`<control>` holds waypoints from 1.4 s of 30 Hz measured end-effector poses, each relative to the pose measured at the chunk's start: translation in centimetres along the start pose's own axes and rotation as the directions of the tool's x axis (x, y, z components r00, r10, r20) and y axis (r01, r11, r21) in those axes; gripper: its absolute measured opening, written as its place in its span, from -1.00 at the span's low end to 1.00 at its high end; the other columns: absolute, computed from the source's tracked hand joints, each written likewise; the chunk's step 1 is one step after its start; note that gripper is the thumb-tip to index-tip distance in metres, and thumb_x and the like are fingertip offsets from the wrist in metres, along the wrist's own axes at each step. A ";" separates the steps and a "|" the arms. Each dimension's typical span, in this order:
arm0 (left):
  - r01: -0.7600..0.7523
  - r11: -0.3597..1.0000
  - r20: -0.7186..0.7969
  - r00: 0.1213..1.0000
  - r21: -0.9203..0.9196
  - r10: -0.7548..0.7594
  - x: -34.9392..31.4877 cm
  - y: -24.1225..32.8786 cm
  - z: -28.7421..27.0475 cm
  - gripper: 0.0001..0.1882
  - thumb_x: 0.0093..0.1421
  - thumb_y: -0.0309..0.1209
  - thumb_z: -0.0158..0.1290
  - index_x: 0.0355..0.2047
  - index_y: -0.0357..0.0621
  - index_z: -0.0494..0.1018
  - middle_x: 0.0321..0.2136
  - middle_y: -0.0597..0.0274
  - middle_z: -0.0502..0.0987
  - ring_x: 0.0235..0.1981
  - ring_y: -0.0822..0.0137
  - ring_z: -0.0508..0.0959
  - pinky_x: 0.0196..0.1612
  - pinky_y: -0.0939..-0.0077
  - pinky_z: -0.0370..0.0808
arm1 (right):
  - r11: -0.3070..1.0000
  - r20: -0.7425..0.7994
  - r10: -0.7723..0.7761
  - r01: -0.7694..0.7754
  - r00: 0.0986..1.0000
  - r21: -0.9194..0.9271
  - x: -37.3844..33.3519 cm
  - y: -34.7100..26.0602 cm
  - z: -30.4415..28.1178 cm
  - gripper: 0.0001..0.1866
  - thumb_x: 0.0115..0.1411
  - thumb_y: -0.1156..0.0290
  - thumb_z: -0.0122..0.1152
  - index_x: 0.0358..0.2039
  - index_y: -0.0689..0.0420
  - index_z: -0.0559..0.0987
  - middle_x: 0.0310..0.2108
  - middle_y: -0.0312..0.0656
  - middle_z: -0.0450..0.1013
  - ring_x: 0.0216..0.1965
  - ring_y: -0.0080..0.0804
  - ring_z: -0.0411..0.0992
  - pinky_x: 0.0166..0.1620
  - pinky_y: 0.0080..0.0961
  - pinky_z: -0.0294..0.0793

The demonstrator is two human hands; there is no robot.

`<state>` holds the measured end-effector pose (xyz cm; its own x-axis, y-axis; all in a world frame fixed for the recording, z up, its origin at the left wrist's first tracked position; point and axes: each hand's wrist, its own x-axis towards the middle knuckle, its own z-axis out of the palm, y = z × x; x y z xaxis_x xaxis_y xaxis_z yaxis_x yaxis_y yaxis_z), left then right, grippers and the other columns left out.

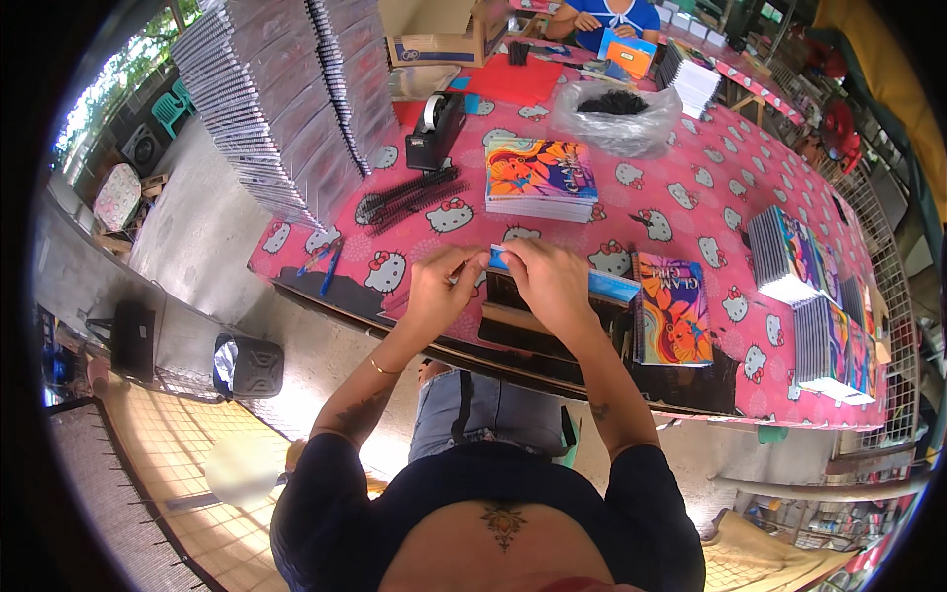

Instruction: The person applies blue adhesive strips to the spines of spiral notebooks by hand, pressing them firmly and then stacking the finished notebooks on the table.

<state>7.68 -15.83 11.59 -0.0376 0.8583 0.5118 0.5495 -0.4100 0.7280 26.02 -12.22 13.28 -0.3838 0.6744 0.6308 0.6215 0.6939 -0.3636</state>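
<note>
My left hand (449,284) and my right hand (545,281) meet over the table's near edge. Their fingertips pinch a small blue piece (498,258) between them, partly hidden by the fingers. To the right of my right hand a flat blue strip (614,287) shows; whether it joins the pinched piece I cannot tell. Below the hands is a dark, open box-like holder (513,316) with a brown edge. A colourful spiral notebook (674,310) lies just right of it. Beyond my hands sits a stack of similar notebooks (541,180).
Black binding spirals (414,200) lie beside a tape dispenser (435,133). Tall notebook stacks (286,109) stand at left, with pens (330,266) nearer. A plastic bag (617,118) holds black pieces. More notebook stacks (824,335) stand at right. Another person (607,20) works across the table.
</note>
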 end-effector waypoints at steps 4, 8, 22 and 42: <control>-0.079 0.995 -0.034 0.996 0.068 0.081 0.8 -0.5 0.3 -0.85 0.21 -0.47 0.22 -0.25 -0.28 0.58 -0.47 0.02 0.58 -0.53 0.13 0.58 -0.43 0.35 0.49 | 1.000 0.023 -0.011 0.011 1.000 -0.008 -0.1 0.1 0.1 -0.89 0.20 0.34 0.26 -0.30 0.05 0.57 -0.48 -0.20 0.52 -0.43 -0.14 0.54 -0.35 -0.23 0.50; -0.377 0.926 0.106 0.922 0.030 0.372 2.9 -0.9 -0.8 -0.79 0.20 -0.42 0.23 -0.20 -0.26 0.53 -0.43 0.02 0.54 -0.48 -0.02 0.56 -0.44 0.21 0.46 | 1.000 0.069 -0.024 0.024 0.997 0.005 -0.2 0.2 -0.4 -0.87 0.19 0.36 0.25 -0.25 0.06 0.57 -0.39 -0.18 0.52 -0.41 -0.13 0.54 -0.35 -0.23 0.51; -0.386 0.624 0.271 0.922 0.680 0.275 -3.7 -2.3 4.1 -0.06 0.21 0.18 -0.02 0.36 -0.34 0.14 0.40 -0.15 0.12 0.45 -0.05 0.06 0.36 -0.36 -0.15 | 0.999 0.108 0.044 -0.042 0.993 -0.018 -0.4 0.8 -2.3 -0.87 0.23 0.38 0.20 -0.24 0.05 0.64 -0.42 -0.19 0.54 -0.41 -0.05 0.55 -0.34 -0.15 0.52; -0.494 0.456 0.380 0.867 0.740 0.323 1.8 0.9 3.0 0.00 0.13 0.20 0.10 0.35 -0.30 0.14 0.39 -0.17 0.14 0.44 -0.05 0.09 0.38 -0.23 -0.02 | 0.998 0.112 0.042 -0.036 0.993 -0.053 -2.9 2.5 -5.1 -0.81 0.18 0.36 0.25 -0.18 0.02 0.63 -0.41 -0.19 0.59 -0.42 -0.12 0.55 -0.30 -0.18 0.43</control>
<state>10.62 -13.74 11.72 0.4622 0.7287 0.5054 0.8868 -0.3828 -0.2590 32.23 -13.72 14.04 -0.4319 0.7268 0.5341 0.6705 0.6548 -0.3489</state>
